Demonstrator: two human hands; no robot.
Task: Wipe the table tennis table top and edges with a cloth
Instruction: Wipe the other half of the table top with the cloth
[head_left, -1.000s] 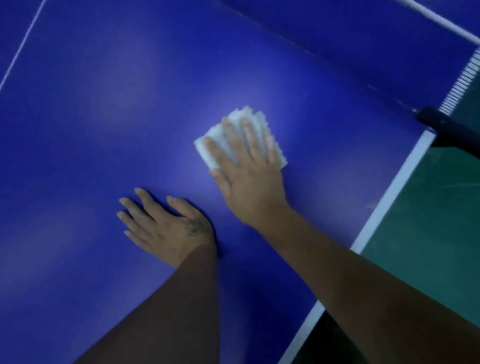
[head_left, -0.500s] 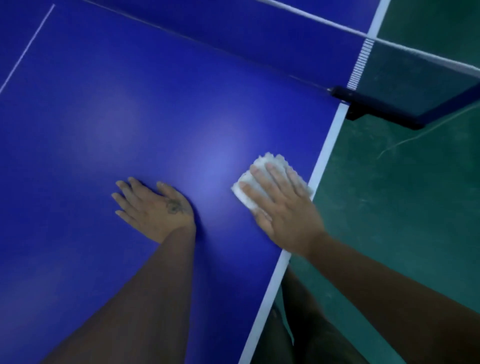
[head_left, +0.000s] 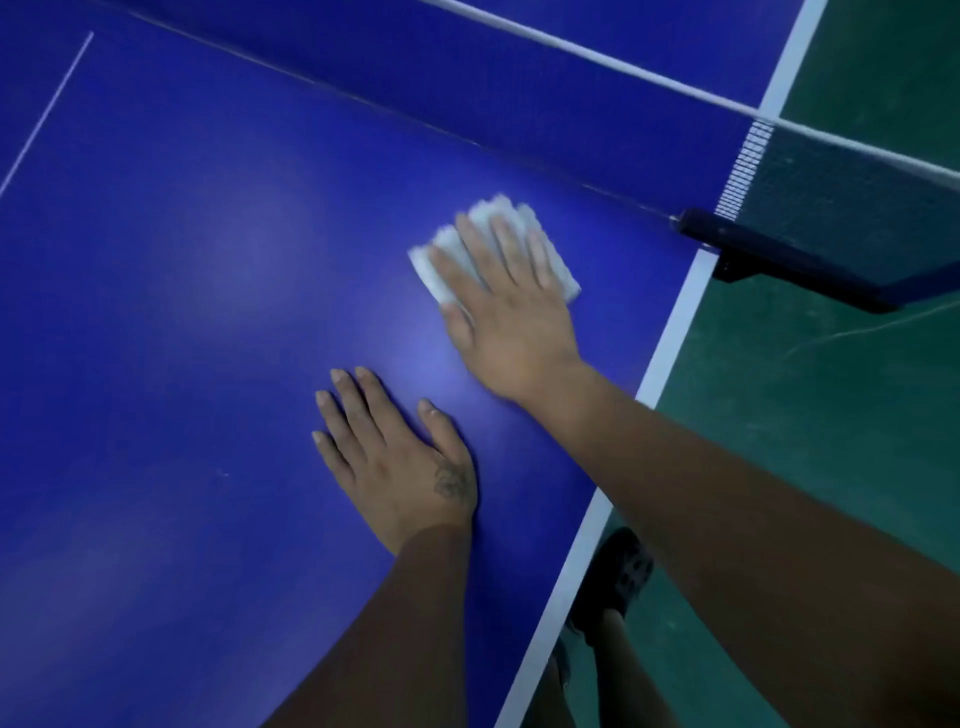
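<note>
White folded cloth (head_left: 551, 260) pressed flat on blue table top (head_left: 182, 312) near net (head_left: 831, 208) — covered by right hand (head_left: 511, 322), fingers straight and spread. Left hand (head_left: 395, 462) laid flat just beside, fingers extended. White edge line (head_left: 670, 338) close by — dark net clamp (head_left: 779, 260) at edge, green floor (head_left: 831, 441) seen beyond.

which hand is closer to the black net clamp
Right. The right hand presses the cloth inboard of the net clamp; the left hand rests flat on the table, further from it.
</note>
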